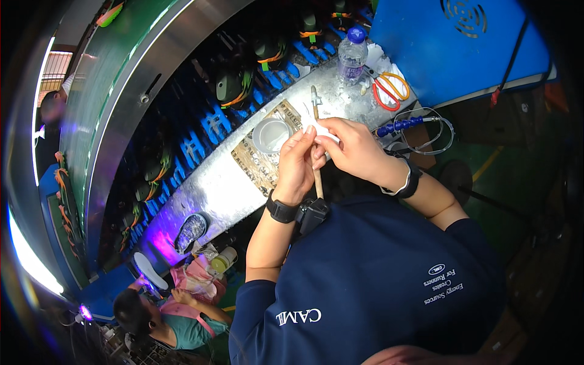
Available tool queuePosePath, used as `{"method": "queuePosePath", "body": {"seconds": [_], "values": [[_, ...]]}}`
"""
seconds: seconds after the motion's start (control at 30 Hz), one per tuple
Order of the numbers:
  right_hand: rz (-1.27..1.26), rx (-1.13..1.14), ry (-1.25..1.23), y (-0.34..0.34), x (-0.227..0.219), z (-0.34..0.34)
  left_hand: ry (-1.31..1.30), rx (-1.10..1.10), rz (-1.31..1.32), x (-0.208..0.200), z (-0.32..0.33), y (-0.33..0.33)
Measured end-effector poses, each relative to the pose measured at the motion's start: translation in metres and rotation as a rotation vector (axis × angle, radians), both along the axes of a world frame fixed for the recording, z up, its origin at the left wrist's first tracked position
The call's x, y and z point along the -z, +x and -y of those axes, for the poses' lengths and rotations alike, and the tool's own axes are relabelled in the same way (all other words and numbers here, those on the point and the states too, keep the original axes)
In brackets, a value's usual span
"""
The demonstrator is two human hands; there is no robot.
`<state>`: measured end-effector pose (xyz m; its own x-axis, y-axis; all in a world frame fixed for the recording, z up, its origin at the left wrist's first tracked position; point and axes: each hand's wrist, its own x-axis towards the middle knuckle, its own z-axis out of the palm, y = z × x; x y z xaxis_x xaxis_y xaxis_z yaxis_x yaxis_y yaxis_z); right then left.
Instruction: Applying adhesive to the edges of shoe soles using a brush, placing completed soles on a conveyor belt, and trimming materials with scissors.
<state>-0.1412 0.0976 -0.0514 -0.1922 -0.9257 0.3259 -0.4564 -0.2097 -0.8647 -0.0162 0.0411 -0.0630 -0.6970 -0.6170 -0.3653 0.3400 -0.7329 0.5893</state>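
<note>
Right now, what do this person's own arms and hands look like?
The left hand and right hand are ungloved. Short navy sleeves cover the upper arms. A black band circles the left wrist, with a boxy black device beside it; the right wrist wears another black band and a thin white band.

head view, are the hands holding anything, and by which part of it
A thin wooden stick around its middle, and white material, apparently between the left hand and right hand; which hand grips which can't be told.

A metal bench [210,188] carries a bottle [352,61], scissors [379,79] and cardboard [263,167].
</note>
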Motion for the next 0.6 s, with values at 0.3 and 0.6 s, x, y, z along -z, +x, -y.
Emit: {"method": "queuePosePath", "body": {"seconds": [0.3, 0.6], "values": [[-0.287, 0.144, -0.026, 0.007, 0.010, 0.002, -0.017, -0.211, 0.160, 0.015, -0.009, -0.003], [-0.419, 0.029, -0.093, 0.009, 0.009, -0.014, -0.040, -0.115, 0.188, 0.017, -0.016, -0.001]]}}
